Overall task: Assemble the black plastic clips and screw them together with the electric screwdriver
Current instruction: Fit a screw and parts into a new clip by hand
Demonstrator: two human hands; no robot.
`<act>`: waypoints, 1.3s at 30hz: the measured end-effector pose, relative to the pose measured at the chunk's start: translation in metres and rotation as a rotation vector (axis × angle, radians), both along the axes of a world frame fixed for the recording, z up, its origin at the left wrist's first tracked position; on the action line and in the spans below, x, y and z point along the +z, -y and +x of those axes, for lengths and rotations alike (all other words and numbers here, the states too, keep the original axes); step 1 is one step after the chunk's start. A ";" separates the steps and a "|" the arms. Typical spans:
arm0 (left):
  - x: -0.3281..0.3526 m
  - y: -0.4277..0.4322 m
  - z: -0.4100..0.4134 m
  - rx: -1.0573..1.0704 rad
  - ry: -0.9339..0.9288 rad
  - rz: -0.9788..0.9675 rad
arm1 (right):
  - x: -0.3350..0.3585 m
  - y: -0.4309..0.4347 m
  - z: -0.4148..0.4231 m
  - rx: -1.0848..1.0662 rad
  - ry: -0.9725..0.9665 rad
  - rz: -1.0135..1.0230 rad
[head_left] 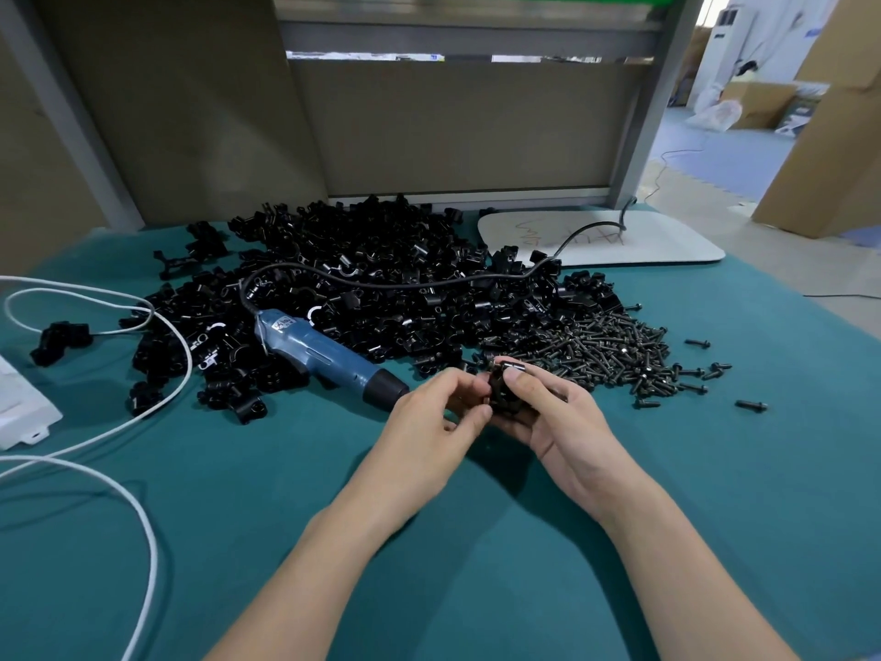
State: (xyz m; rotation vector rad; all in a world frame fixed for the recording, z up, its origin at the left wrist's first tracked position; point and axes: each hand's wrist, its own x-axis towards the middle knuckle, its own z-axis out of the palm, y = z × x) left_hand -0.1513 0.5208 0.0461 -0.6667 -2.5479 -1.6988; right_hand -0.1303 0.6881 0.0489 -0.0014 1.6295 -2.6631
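Note:
Over the green table my left hand [441, 412] and my right hand [548, 412] meet around a small black plastic clip [503, 395], each gripping one side; my fingers hide most of it. The blue electric screwdriver [324, 357] lies on the table just left of my hands, black tip toward them, nobody holding it. Behind it spreads a big heap of black clips [362, 283]. A pile of black screws [605, 353] lies right of the heap, just beyond my right hand.
The screwdriver's black cable [429, 278] runs over the heap to a white tray [600, 238] at the back right. White cable loops [143, 412] and a white box [21, 405] lie at the left. Loose screws [751, 405] scatter to the right. A grey partition stands behind.

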 end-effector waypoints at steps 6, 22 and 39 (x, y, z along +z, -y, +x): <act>-0.005 0.002 -0.002 0.043 0.060 -0.015 | -0.001 0.000 0.000 0.002 0.000 -0.003; -0.006 0.003 -0.003 0.019 0.064 -0.012 | 0.002 0.001 0.001 0.002 0.002 0.005; 0.011 0.038 -0.019 0.722 0.121 0.099 | 0.003 -0.002 -0.001 -0.101 0.094 -0.133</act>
